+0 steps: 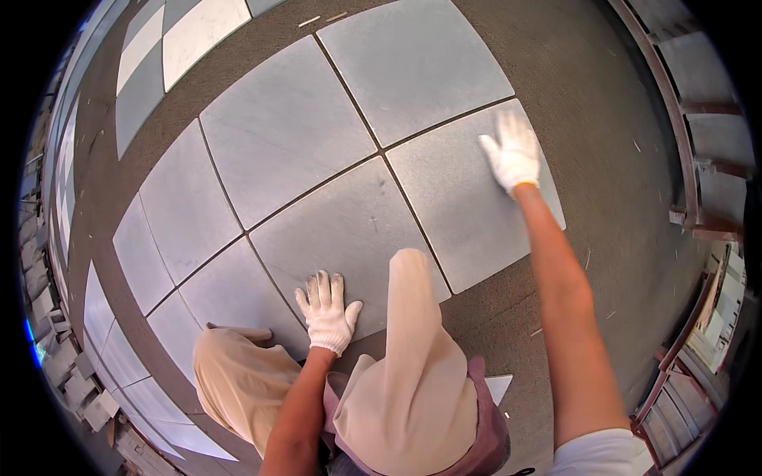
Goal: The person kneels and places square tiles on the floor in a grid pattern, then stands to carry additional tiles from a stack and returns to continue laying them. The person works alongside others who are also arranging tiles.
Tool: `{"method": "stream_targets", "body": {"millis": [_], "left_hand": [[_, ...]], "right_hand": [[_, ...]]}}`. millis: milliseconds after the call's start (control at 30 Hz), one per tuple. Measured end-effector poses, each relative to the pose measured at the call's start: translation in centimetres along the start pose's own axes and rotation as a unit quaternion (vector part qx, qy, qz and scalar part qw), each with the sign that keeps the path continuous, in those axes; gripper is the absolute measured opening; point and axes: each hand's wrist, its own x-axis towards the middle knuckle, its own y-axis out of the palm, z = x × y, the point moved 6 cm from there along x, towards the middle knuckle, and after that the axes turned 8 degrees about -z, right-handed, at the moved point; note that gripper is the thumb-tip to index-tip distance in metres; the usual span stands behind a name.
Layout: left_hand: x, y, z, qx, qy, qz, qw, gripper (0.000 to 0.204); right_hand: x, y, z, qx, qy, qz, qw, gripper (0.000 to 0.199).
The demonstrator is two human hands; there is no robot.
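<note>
Large grey stone tiles lie in two rows on the floor, with narrow dark gaps between them. My left hand (328, 313), in a white work glove dirty at the fingertips, rests spread on the near edge of a middle grey tile (341, 230). My right hand (513, 152), gloved in white and slightly blurred, is stretched out over the right-hand grey tile (452, 190), close to its outer edge. Its fingers point away from me. Neither hand holds anything. Another tile (413, 63) lies beyond the right one.
Brown floor (603, 182) surrounds the tiles. White and grey tiles (202, 40) lie at the far left, and more pale tiles (127, 357) at the near left. Racks holding slabs (718, 135) line the right side. Stacked stone pieces (59, 349) stand along the left edge.
</note>
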Motion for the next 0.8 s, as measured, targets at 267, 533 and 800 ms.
{"method": "stream_targets", "body": {"millis": [267,533,800], "left_hand": [[0.4,-0.5,-0.2,0.002,-0.006,0.016,1.0,0.071],[0.4,-0.2,-0.1,-0.011,-0.004,0.016,1.0,0.07],[0.8,-1.5,-0.6,-0.06,-0.014,0.029,0.998,0.071]], "right_hand": [[-3.4,-0.3,15.7,0.045,-0.076,-0.028,0.996,0.074],[-13.1,-2.6,21.5,0.194,-0.372,0.14,0.897,0.067],[-8.6,-0.8,1.8,-0.051,0.123,-0.056,0.989,0.068]]}}
